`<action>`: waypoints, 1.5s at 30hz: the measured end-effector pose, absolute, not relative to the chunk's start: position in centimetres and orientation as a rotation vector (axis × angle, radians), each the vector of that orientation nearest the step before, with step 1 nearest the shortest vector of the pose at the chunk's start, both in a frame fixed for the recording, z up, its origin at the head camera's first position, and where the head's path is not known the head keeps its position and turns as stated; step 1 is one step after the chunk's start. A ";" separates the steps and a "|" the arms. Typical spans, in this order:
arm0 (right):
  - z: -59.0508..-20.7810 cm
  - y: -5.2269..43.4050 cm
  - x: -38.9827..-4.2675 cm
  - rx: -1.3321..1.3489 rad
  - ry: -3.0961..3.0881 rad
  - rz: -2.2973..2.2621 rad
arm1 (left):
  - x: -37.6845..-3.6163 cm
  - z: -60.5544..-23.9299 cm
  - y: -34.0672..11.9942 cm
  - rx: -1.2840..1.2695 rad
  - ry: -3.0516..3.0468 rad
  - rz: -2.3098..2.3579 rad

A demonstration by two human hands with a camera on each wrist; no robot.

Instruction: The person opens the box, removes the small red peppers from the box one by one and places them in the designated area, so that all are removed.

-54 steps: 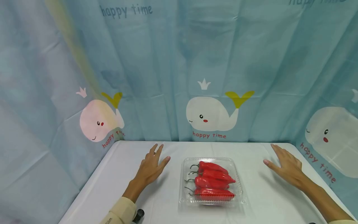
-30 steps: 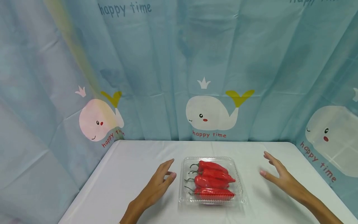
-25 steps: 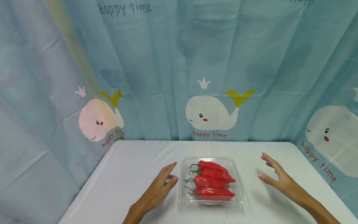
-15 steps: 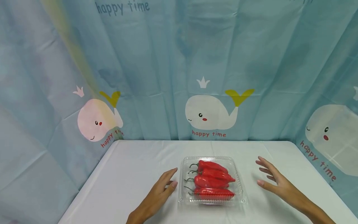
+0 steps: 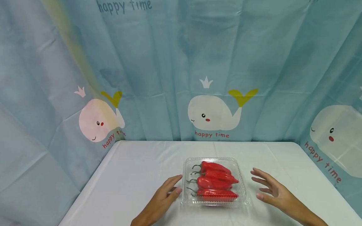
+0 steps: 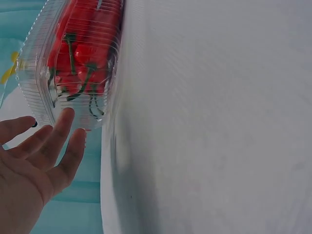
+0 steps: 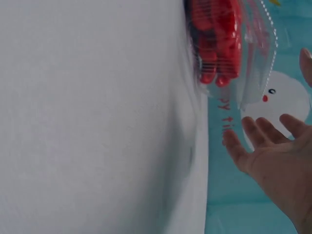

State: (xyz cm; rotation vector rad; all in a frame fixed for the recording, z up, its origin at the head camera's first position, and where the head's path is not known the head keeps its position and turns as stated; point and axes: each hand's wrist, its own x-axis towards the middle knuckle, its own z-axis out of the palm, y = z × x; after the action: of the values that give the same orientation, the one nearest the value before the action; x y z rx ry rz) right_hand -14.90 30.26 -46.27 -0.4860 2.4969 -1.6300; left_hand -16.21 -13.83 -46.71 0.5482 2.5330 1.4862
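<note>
A clear plastic clamshell box (image 5: 243,191) with a ridged rim sits on the white table, its lid closed. Inside lie several red peppers (image 5: 215,183), their green stems pointing left in the head view. My left hand (image 5: 162,199) is at the box's left side, fingertips right by its edge, fingers spread and relaxed. To the right of the box my right hand (image 5: 278,196) hovers with its palm turned toward it, a small gap between. Both wrist views show loosely extended fingers and bare palms; the left fingertips overlap the box's end (image 6: 73,107) there.
The white table (image 5: 135,169) has rounded far corners. A blue curtain (image 5: 158,62) printed with white whales (image 5: 212,114) hangs behind it and along both sides.
Both hands have come inward and nearer the front, closing on the box from either side. The box and peppers have stayed in place; the head view shifted slightly.
</note>
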 end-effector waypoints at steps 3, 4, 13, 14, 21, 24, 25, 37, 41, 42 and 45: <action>-46.7 30.0 -14.8 -0.507 2.420 -1.707 | -16.3 -46.6 -13.7 0.554 2.509 1.510; -46.9 30.0 -14.8 -0.537 2.400 -1.726 | -16.3 -46.6 -13.6 0.557 2.500 1.520; -47.9 29.3 -14.5 -0.568 2.301 -1.784 | -16.3 -46.9 -13.5 0.598 2.460 1.558; -48.0 29.3 -14.5 -0.560 2.301 -1.777 | -16.3 -47.0 -13.6 0.605 2.459 1.561; -48.3 29.1 -14.2 -0.505 2.339 -1.731 | -16.4 -47.3 -13.8 0.628 2.467 1.532; -48.3 28.9 -14.1 -0.509 2.348 -1.716 | -16.4 -47.2 -13.9 0.624 2.453 1.529; -48.3 28.9 -14.1 -0.535 2.351 -1.709 | -16.4 -47.2 -14.0 0.619 2.446 1.532; -48.5 29.2 -14.2 -0.687 2.422 -1.638 | -16.4 -47.5 -14.6 0.610 2.413 1.545; -48.4 29.3 -14.2 -0.655 2.456 -1.610 | -16.5 -47.5 -14.8 0.603 2.382 1.563; -48.4 29.2 -14.2 -0.640 2.457 -1.607 | -16.5 -47.5 -14.8 0.603 2.371 1.567; -48.4 29.2 -14.1 -0.623 2.459 -1.601 | -16.6 -47.5 -15.0 0.600 2.338 1.583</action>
State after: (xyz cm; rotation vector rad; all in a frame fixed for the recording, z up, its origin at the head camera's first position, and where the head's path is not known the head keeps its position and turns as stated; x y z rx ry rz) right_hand -14.13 29.22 -48.42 -0.6227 2.4592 -1.6006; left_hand -16.59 -14.96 -47.55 0.6001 2.3385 1.5829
